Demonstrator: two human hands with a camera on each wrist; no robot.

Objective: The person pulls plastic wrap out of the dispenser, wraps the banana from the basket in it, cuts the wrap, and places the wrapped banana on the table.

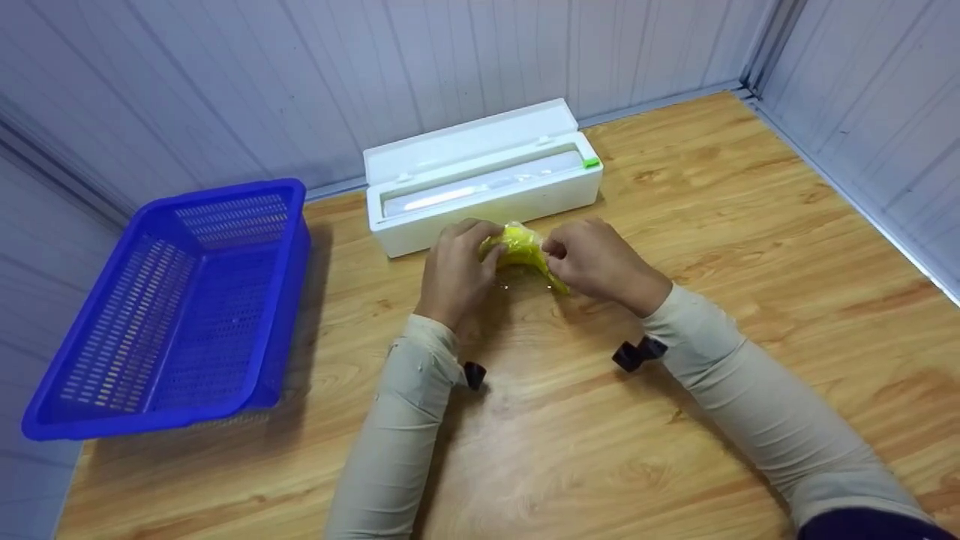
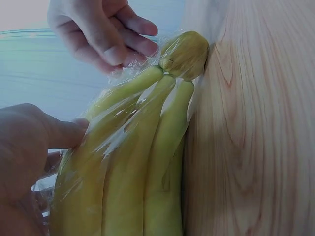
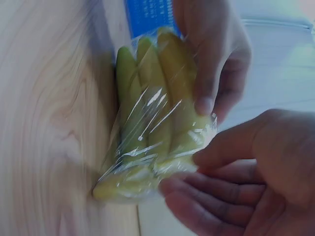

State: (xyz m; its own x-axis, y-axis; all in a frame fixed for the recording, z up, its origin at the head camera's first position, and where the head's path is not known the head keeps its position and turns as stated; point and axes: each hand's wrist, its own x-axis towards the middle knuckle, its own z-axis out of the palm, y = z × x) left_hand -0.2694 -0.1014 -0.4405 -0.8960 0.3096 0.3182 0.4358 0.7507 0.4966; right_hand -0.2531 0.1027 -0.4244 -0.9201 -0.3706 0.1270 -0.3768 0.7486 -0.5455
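A bunch of yellow bananas [image 1: 531, 256] lies on the wooden table, wrapped in clear cling film [image 3: 156, 101] that is creased and shiny. My left hand [image 1: 459, 271] grips the bunch at the end away from the stem, thumb on the near side and fingers behind. At the stem end, my right hand [image 1: 600, 259] pinches the film between thumb and fingers. In the left wrist view the brown-yellow stem [image 2: 186, 55] stands beside the right fingertips [image 2: 116, 55], with loose film gathered there. Film stretches over the stem end in the right wrist view.
Behind the hands stands a white cling film box [image 1: 487, 199], its lid raised, with a roll [image 1: 487, 182] inside and a green slider [image 1: 591, 163] at its right end. A blue plastic basket [image 1: 274, 322] sits to the left. Panelled walls [image 1: 450, 60] border the table.
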